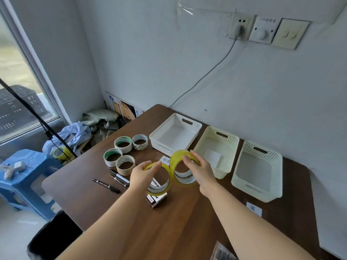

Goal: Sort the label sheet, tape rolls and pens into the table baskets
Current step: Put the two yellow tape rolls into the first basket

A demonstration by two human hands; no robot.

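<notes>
Tape rolls, two clear yellow ones, are up off the desk, one per hand, rims touching each other mid-desk. Left hand point(143, 172) has fingers curled over the top rim of the left yellow roll point(159, 182); right hand point(199, 168) is closed over the top of the right yellow roll point(183, 169), fingers across the rim. Both rolls stand on edge, holes facing the camera.

Four more paper tape rolls point(123, 154) sit flat in a cluster toward the desk's left edge, touching or nearly so. Pens point(106, 185), several black ones, lie just in front of that cluster, partly behind the left wrist. Small printed box point(156, 200) sits on the desk right below the left yellow roll.

Three baskets line the far edge by the wall: white basket point(175, 136) on the left, middle cream basket point(217, 149) with a white sheet point(213, 156) lying in it, right cream basket point(258, 169). Paper label point(166, 160) lies on the desk in front of the white basket, partly hidden by the right roll; another label point(253, 208) lies in front of the right basket.
</notes>
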